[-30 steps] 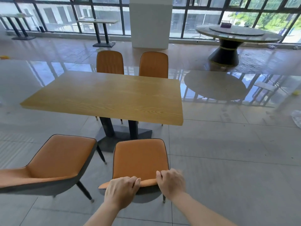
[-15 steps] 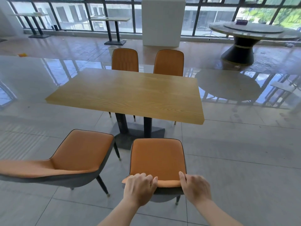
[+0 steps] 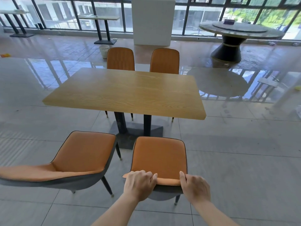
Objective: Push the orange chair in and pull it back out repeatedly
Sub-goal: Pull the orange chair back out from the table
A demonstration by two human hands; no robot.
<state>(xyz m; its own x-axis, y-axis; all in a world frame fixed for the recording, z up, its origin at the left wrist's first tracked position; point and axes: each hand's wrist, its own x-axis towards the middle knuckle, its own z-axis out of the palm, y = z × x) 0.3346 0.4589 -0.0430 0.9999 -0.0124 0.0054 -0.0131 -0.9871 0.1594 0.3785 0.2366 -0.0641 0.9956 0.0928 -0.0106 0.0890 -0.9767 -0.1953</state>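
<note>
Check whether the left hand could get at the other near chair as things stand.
Probably yes: the left hand, gripping the orange chair, has the neighbouring chair close beside it, with only floor between.

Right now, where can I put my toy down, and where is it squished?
The wooden table is bare, edge to edge. The turned chair's seat, left of the orange chair, is free too. Crowded: the orange chair's back top, gripped by the left hand and right hand.

The person is showing two bare forearms, each ending in a bare hand: left hand (image 3: 139,185), right hand (image 3: 195,188).
</note>
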